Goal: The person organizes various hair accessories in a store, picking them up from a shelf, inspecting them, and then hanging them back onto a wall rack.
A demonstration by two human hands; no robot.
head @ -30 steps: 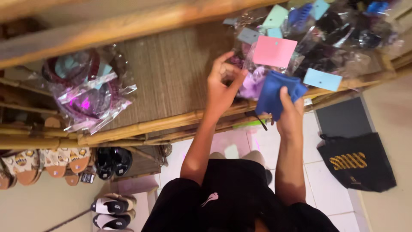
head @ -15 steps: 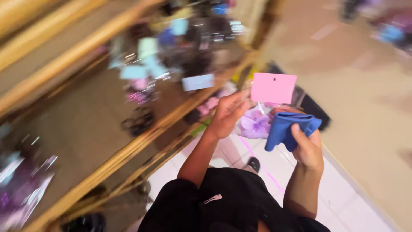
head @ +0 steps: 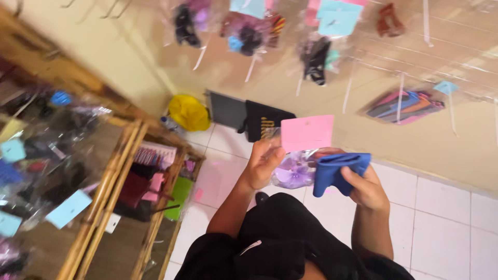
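The left hand (head: 263, 165) is pinching a clear plastic packet (head: 293, 170) by its upper left edge, thumb and fingers closed on the film just under the pink card header (head: 307, 133). The packet is hanging in front of the chest, between both hands, with purple hair accessories (head: 291, 175) showing through the plastic. The right hand (head: 366, 187) is gripping a folded blue cloth (head: 336, 170), fingers curled over it, thumb pressing on top. The cloth is lying touching the packet's right side, partly overlapping the plastic. The packet's long axis is running roughly upright, card on top and bag below, tilting slightly. The left hand is the one carrying the packet; the right hand is just beside it but occupied with the cloth. Both hands are sitting at about the same height, near each other, with the packet bridging the gap. To the left, a bamboo shelf (head: 116, 192) is holding more bagged items; the wall (head: 415, 140) ahead is carrying hanging packets (head: 321, 52). The white tile floor (head: 446, 228) is showing below.
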